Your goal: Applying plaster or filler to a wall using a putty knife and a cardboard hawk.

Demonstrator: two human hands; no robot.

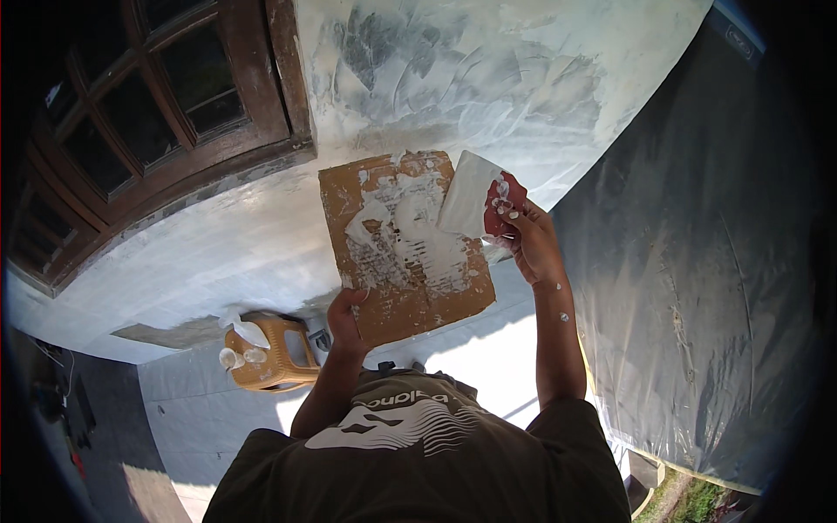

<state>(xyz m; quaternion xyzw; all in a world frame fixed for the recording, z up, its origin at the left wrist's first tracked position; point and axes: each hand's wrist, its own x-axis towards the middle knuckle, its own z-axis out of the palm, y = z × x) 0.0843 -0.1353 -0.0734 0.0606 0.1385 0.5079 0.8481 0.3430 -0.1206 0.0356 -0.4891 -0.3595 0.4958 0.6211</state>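
My left hand [347,321] grips the lower left edge of a brown board [384,322], which looks like cardboard; the thumb lies on its face and the other fingers are hidden behind. White putty [427,235] is smeared thickly over the board's middle and upper part. In my right hand [534,240] is a wide putty knife [471,192] with a red handle [504,205] spotted with putty. Its pale blade tilts against or just over the board's right edge; I cannot tell whether they touch. White specks dot my right wrist and forearm.
Ahead stands a wall [471,78] with patchy grey and white coating. A brown wooden window [174,96] is at the left. Below it, an orange plastic stool [279,349] carries cups and a white bag. Dark sheeting [671,261] hangs at the right, and a pale sheet [196,418] covers the floor.
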